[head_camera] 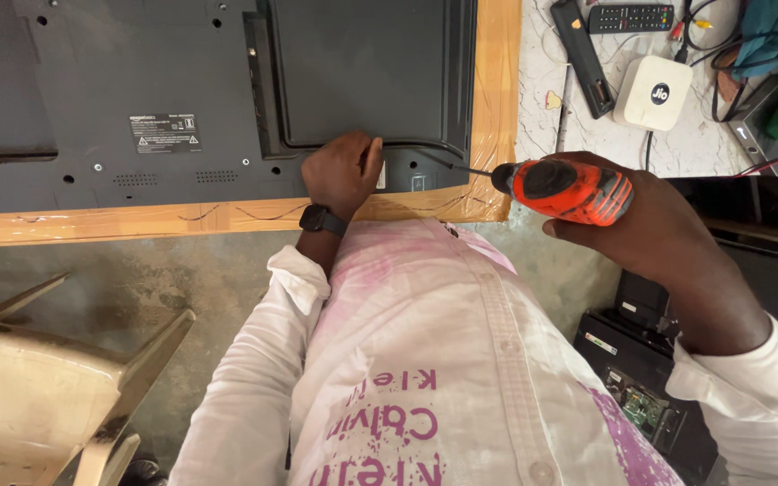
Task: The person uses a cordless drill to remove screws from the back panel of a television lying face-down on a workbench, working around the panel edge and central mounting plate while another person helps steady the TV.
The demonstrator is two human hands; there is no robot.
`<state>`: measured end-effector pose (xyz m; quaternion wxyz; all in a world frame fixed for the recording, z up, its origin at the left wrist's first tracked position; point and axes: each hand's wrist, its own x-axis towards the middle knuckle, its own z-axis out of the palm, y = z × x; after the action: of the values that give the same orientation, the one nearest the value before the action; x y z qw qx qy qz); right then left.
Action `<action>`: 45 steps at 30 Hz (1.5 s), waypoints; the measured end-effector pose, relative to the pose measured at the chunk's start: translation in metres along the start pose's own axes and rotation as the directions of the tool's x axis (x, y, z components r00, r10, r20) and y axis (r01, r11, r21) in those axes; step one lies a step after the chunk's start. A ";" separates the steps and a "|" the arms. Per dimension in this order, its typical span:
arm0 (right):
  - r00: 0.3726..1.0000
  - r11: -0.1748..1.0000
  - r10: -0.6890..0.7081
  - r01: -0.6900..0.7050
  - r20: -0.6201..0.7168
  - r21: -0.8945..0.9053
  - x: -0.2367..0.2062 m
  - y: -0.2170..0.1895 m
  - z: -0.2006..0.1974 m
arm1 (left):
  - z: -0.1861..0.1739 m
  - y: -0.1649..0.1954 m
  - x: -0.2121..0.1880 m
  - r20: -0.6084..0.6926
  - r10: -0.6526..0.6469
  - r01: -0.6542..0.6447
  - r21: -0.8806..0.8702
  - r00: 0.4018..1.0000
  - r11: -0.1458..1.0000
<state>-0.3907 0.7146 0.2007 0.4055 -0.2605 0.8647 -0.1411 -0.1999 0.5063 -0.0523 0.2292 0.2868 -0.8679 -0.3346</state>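
Grey concrete floor, beige plastic chair, wooden tabletop
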 end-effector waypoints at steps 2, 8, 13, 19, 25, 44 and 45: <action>1.000 1.000 -0.017 0.017 -0.011 0.015 0.000 0.003 0.001 | 0.000 0.000 0.000 -0.001 -0.006 0.006 0.013 1.000 1.000; 0.999 0.991 -0.028 0.032 -0.034 0.130 -0.004 0.018 0.005 | -0.001 -0.001 0.000 0.005 -0.010 0.011 -0.006 1.000 1.000; 0.990 0.990 0.127 -0.124 -0.053 0.061 -0.011 0.033 0.006 | -0.002 0.001 0.000 0.005 -0.022 0.022 -0.007 1.000 1.000; 0.995 0.937 -0.030 0.062 -0.097 0.343 -0.027 0.058 0.002 | 0.000 0.003 0.005 0.087 -0.182 0.186 -0.040 0.979 0.982; 0.986 0.844 -0.010 0.099 -0.168 0.527 -0.063 0.070 0.005 | 0.003 0.017 0.011 0.666 -0.409 0.778 -0.478 0.624 0.408; 0.992 0.756 0.021 0.066 -0.125 0.651 -0.064 0.084 0.062 | 0.010 -0.017 0.008 0.378 -0.549 0.663 -0.502 0.746 0.555; 0.993 0.766 0.041 0.040 -0.111 0.642 -0.062 0.083 0.064 | 0.007 -0.018 0.011 0.236 -0.479 0.531 -0.465 0.845 0.708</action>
<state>-0.3361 0.8157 0.1617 0.4183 -0.0970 0.7866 -0.4437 -0.2058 0.4917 -0.0680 0.1542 0.4248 -0.6444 -0.6169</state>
